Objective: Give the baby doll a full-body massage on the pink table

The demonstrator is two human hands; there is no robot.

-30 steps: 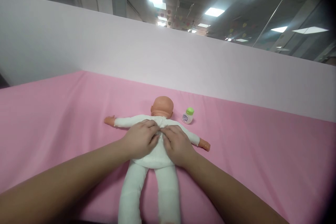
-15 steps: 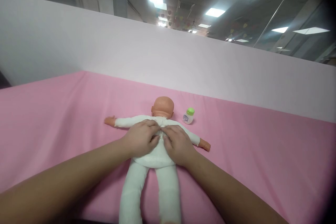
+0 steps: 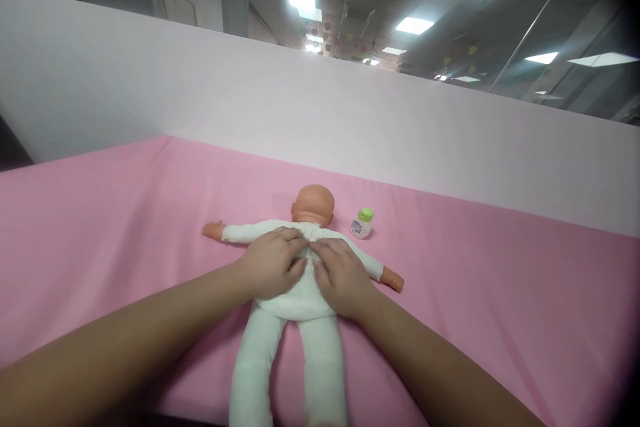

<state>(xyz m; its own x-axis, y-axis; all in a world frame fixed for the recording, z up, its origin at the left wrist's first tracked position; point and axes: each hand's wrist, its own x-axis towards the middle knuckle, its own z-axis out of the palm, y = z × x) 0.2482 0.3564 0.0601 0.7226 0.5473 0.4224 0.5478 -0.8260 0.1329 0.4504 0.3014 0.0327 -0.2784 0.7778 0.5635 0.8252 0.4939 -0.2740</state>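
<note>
A baby doll (image 3: 310, 307) with a white cloth body lies face down, its bald head pointing away from me and its arms spread. My left hand (image 3: 276, 261) presses on the left side of its back, fingers bent and drawn together toward the middle seam. Mirroring it on the right side, my right hand (image 3: 345, 273) has its fingertips at the same seam, almost touching those of the left. Both thumbs sit lower on the back, and the cloth between the hands is gathered. How much cloth each hand pinches is partly hidden.
Right of the doll's head stands a small clear bottle (image 3: 361, 224) with a green cap. A pink sheet (image 3: 480, 293) covers the surface under the doll. Behind it rises a white panel (image 3: 280, 100), with glass and ceiling lights above.
The whole view has shifted slightly, so everything appears a little farther right. Both hands keep nearly the same place on the doll's back.
</note>
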